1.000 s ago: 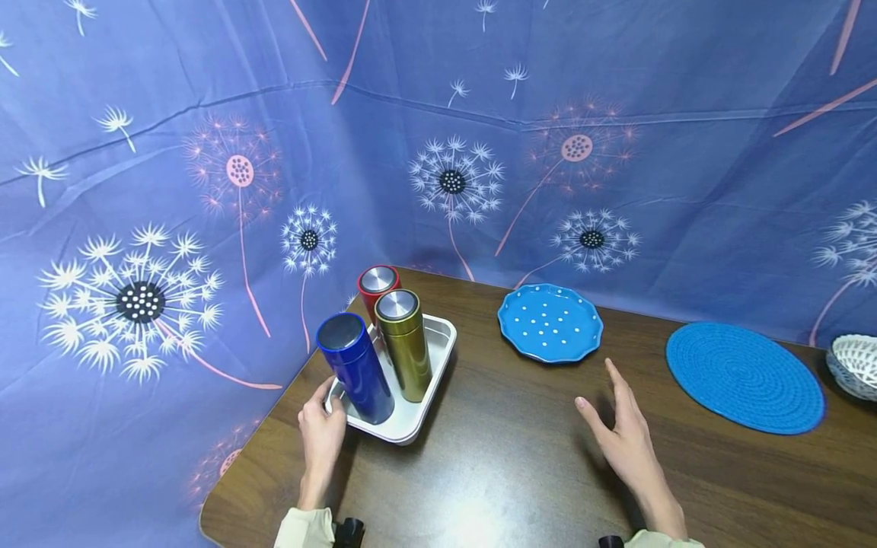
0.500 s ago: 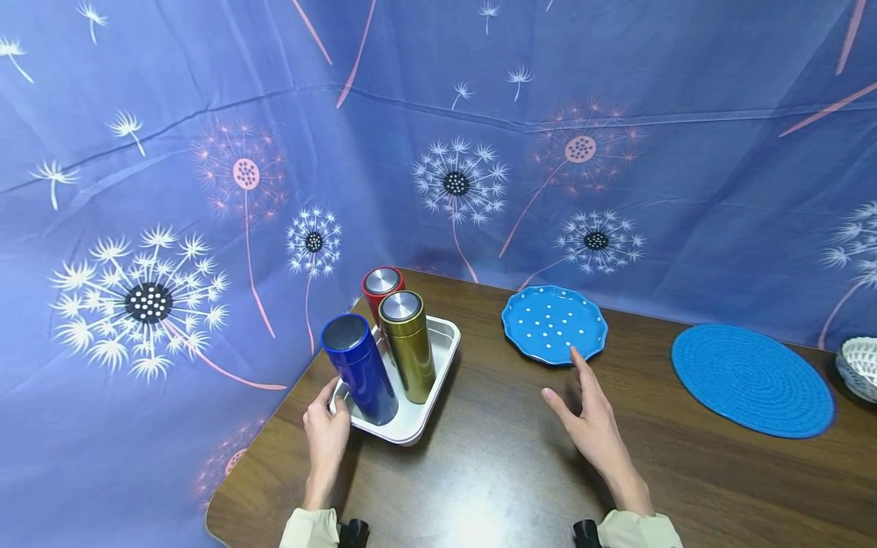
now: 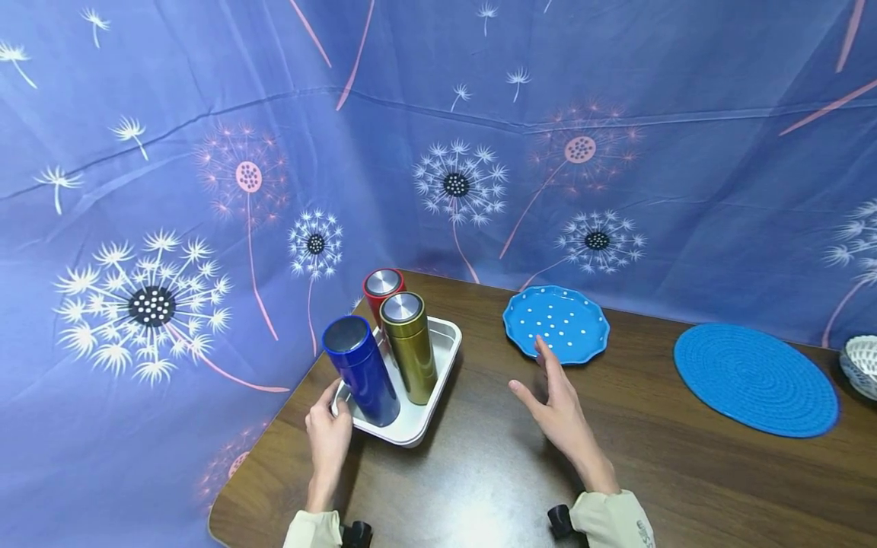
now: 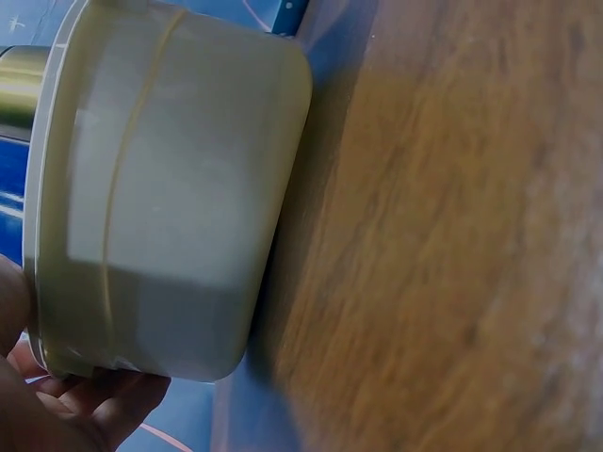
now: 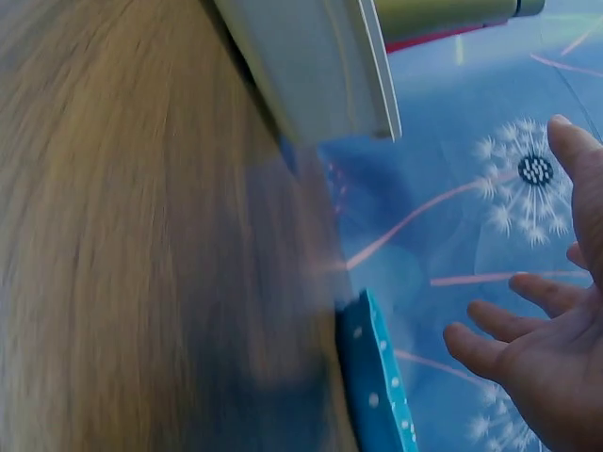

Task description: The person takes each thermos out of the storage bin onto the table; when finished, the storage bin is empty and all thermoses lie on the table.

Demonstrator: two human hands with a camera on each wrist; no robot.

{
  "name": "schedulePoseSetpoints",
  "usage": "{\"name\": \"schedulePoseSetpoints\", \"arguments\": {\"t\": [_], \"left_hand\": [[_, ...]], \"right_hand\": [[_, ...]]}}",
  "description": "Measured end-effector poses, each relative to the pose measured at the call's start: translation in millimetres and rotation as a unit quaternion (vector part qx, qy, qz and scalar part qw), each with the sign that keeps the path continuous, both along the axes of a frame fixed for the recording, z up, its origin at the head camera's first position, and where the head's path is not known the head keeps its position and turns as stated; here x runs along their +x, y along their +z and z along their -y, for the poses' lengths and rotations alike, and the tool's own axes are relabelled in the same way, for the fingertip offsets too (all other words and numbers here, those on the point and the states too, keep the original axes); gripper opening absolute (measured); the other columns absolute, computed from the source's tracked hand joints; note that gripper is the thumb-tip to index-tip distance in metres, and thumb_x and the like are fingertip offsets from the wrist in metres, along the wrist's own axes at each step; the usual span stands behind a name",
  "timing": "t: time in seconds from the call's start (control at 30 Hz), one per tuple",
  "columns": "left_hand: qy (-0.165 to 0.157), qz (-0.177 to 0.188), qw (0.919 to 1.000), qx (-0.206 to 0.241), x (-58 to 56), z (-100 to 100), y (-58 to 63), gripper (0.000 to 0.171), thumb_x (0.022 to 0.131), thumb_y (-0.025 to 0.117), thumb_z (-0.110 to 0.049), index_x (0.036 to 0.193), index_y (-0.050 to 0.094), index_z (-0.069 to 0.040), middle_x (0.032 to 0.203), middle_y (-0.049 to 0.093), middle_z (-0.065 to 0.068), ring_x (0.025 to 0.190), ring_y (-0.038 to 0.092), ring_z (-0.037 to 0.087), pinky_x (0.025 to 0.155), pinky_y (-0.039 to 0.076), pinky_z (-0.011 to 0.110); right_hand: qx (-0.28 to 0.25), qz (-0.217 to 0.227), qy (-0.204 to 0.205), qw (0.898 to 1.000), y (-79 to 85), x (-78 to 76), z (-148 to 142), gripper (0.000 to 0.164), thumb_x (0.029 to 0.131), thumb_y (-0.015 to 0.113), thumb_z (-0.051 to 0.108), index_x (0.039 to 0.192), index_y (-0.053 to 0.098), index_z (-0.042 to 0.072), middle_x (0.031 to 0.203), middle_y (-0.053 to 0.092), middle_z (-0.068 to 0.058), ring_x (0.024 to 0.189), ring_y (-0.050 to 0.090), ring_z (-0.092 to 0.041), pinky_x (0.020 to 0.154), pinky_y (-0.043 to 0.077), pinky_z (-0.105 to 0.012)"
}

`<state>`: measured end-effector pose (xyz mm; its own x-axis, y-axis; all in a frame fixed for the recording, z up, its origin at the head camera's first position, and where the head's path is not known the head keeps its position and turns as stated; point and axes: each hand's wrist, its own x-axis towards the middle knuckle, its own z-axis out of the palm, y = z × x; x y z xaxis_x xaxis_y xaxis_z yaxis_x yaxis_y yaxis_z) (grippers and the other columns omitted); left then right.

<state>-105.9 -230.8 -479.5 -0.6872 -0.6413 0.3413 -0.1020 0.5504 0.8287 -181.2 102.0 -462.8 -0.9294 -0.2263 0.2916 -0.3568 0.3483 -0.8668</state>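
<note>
My left hand (image 3: 330, 438) grips the near-left corner of a white plastic tub (image 3: 448, 342), thumb over the rim and fingers curled beneath it, as the left wrist view shows. Inside the tub stand three thermos flasks: a blue flask (image 3: 363, 373) nearest that hand, a gold flask (image 3: 409, 350) to its right, and a red flask (image 3: 382, 285) partly hidden behind. My right hand (image 3: 563, 418) hovers over the table with fingers spread and nothing held. In the head view its fingertips overlap the near edge of a blue polka-dot plate (image 3: 569, 312).
To the right lies a round blue woven placemat (image 3: 754, 380), with a white patterned bowl (image 3: 862, 365) at the far right edge. A blue dandelion-print cloth (image 3: 479, 91) hangs behind and left of the wooden table (image 3: 479, 426), whose left edge runs close by the tub.
My right hand has moved left, from beside the placemat to in front of the polka-dot plate. The left hand keeps its hold on the tub, and the flasks stand as before.
</note>
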Motion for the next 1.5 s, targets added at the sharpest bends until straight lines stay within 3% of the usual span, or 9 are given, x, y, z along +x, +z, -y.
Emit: {"name": "schedulePoseSetpoints", "arguments": {"t": [0.23,0.53,0.77,1.1,1.23,1.5], "left_hand": [[0.004,-0.001,1.0000,-0.005,1.5,0,-1.4,0.037,0.083,0.052,0.007,0.115,0.069,0.002,0.110,0.069,0.025,0.100,0.065,0.044,0.082,0.044,0.055],[0.003,-0.002,1.0000,-0.005,-0.8,2,-2.6,0.037,0.083,0.052,0.006,0.116,0.069,0.001,0.110,0.069,0.024,0.100,0.065,0.044,0.082,0.045,0.056],[0.010,-0.008,0.9999,-0.005,-1.9,1,-2.2,0.037,0.083,0.052,0.006,0.115,0.070,0.000,0.109,0.070,0.022,0.099,0.065,0.043,0.081,0.044,0.056],[0.013,-0.017,0.9996,-0.020,0.2,-1,-5.1,0.039,0.080,0.052,0.008,0.113,0.071,0.000,0.105,0.071,0.023,0.092,0.066,0.042,0.076,0.044,0.054],[0.015,-0.023,0.9995,-0.015,0.0,-1,-5.6,0.038,0.081,0.052,0.008,0.112,0.071,0.000,0.105,0.071,0.023,0.092,0.066,0.042,0.076,0.044,0.054],[0.013,-0.019,0.9997,-0.013,0.0,-2,-5.1,0.038,0.081,0.052,0.008,0.114,0.070,0.001,0.107,0.070,0.023,0.096,0.066,0.042,0.079,0.044,0.054]], "right_hand": [[-0.006,0.012,0.018,1.000,4.5,-1.4,21,0.083,0.091,0.069,0.027,0.156,0.019,0.018,0.155,0.031,-0.019,0.139,0.033,-0.043,0.105,0.033,-0.058],[-0.042,-0.029,0.044,0.998,8.2,-7.0,45,0.083,0.089,0.072,0.022,0.155,0.022,0.018,0.153,0.035,-0.019,0.139,0.035,-0.037,0.107,0.034,-0.053],[-0.057,-0.031,0.050,0.997,41.9,4.2,65,0.079,0.087,0.072,0.009,0.151,0.027,0.001,0.147,0.041,-0.027,0.134,0.041,-0.044,0.104,0.037,-0.056],[-0.070,-0.011,0.070,0.995,52.1,7.0,88,0.080,0.086,0.072,0.009,0.152,0.027,0.002,0.147,0.041,-0.026,0.134,0.042,-0.042,0.104,0.038,-0.054],[-0.081,-0.010,0.084,0.993,49.0,0.6,96,0.082,0.085,0.073,0.007,0.152,0.026,0.003,0.149,0.038,-0.027,0.135,0.040,-0.044,0.104,0.037,-0.055],[-0.100,-0.018,0.096,0.990,19.5,-23.1,116,0.088,0.083,0.077,0.015,0.155,0.025,0.018,0.151,0.039,-0.017,0.139,0.038,-0.035,0.106,0.035,-0.055]]}}
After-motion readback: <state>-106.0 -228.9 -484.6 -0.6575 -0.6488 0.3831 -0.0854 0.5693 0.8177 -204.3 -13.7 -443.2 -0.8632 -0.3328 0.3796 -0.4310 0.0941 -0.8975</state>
